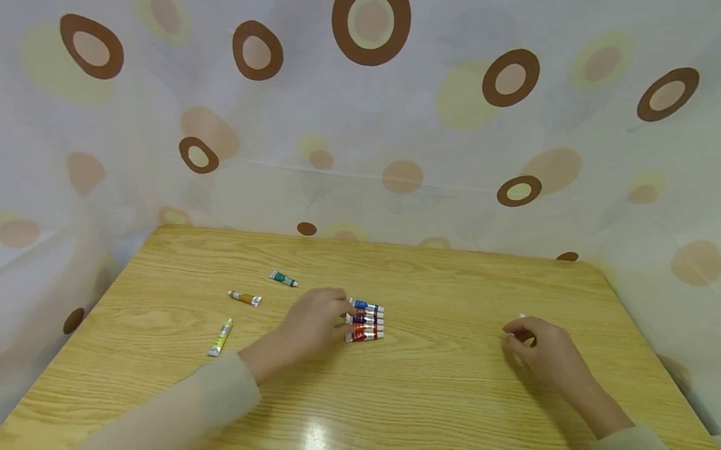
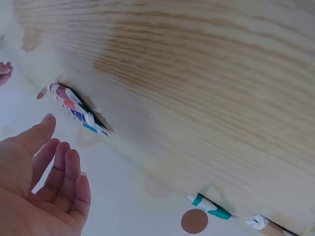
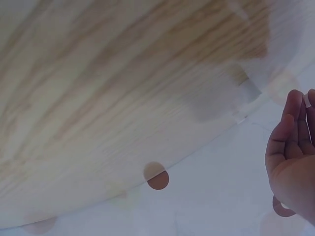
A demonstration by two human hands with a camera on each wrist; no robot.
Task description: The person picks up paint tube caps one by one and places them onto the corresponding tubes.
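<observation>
Several small paint tubes, blue, purple, orange and red among them, lie side by side in a row on the wooden table. My left hand is at the row's left end, its fingertips overlapping the tube ends in the head view. In the left wrist view, the fingers of that hand are loosely bent and apart, with nothing between them. Far to the right, my right hand pinches a small white-ended tube, mostly hidden by the fingers. The right wrist view shows a white bit between the fingertips.
Left of the row lie a green tube, an ochre tube and a yellow tube, spread apart. The wooden table is bounded by a white curtain with brown and yellow spots.
</observation>
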